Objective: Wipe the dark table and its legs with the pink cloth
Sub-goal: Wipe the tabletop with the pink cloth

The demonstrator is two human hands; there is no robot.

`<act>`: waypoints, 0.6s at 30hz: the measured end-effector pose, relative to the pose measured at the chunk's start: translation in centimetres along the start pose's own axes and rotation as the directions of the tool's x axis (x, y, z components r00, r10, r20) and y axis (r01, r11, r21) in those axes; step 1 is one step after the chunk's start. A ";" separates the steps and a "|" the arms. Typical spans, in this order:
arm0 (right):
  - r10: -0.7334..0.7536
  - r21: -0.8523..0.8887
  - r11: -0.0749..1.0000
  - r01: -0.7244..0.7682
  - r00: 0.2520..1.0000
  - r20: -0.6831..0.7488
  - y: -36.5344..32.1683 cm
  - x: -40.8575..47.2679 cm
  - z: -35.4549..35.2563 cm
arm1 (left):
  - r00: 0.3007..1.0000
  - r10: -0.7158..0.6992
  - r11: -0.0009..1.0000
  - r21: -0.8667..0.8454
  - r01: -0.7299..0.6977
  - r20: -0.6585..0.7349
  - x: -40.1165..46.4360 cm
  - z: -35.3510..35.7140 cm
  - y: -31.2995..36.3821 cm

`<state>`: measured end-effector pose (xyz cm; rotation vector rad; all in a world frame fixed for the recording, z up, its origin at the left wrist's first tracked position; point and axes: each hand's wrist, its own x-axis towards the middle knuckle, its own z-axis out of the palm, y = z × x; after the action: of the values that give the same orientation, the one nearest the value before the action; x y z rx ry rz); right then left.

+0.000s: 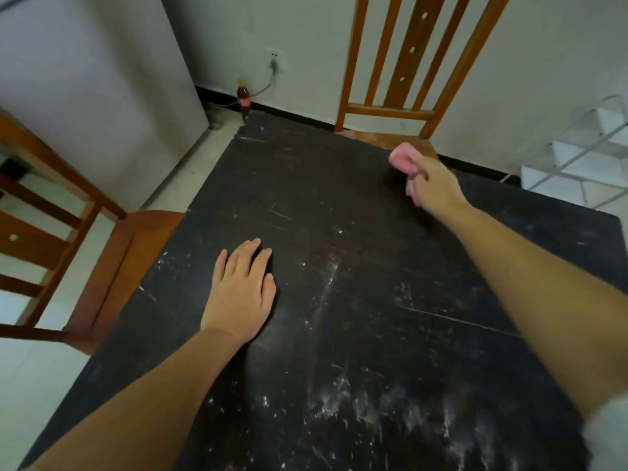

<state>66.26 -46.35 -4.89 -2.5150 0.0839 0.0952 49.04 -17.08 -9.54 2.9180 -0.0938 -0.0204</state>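
Note:
The dark table [339, 198] fills most of the view, its top scratched and marked with white dusty smears near the front. My right hand [435, 185] reaches to the far right part of the tabletop and is shut on the bunched pink cloth [402, 159], which pokes out past my fingers, blurred. My left hand [239, 290] lies flat on the table's left middle, palm down, fingers slightly apart, holding nothing. The table legs are hidden under the top.
One wooden chair [401, 110] stands at the table's far side against the wall, another wooden chair [102, 260] at the left side. A drink bottle [244, 98] stands on the floor by a wall socket. White wire shelving [584, 154] is at the right.

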 end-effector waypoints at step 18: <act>-0.538 0.156 0.841 0.518 0.833 0.130 -5.6 -11.6 4.5 | 1.000 0.027 0.974 -0.224 -0.028 -0.007 -0.2 -1.5 -0.9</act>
<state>54.95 -38.72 -4.30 -2.3110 -0.6601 0.0727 48.96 -15.83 -8.24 2.6902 -0.1223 -0.0200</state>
